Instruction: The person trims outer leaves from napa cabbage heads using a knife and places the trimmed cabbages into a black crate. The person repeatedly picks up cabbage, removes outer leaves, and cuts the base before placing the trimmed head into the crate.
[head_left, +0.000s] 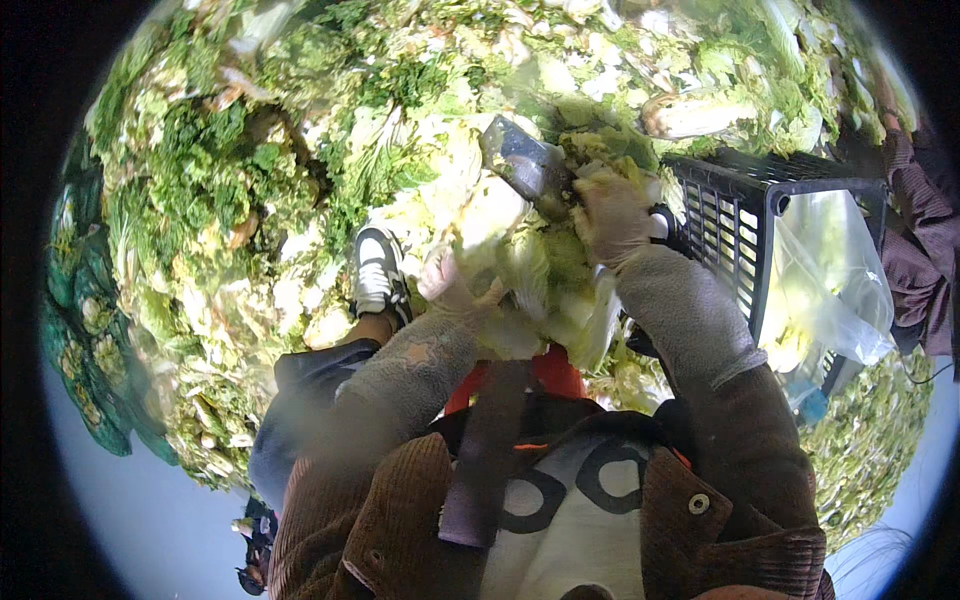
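Note:
My left hand (454, 281) is against the near side of a napa cabbage (491, 210), fingers curved around its pale base. My right hand (615, 210) is closed on the handle end of a wide-bladed cleaver (525, 157); the handle itself is hidden in the fist. The dark blade lies at the cabbage's far right side, pointing up and left. Loose cabbage leaves (551, 277) hang between my two forearms, below the blade. Both forearms wear grey fleecy sleeve covers.
A black plastic crate (757, 247) with a clear bag (840, 277) of cabbage stands at right. Trimmed leaves (300, 75) cover the ground. Green net sacks (82, 360) lie far left. Another person's brown sleeve (911, 195) shows at the right edge. A shoe (379, 270) stands among leaves.

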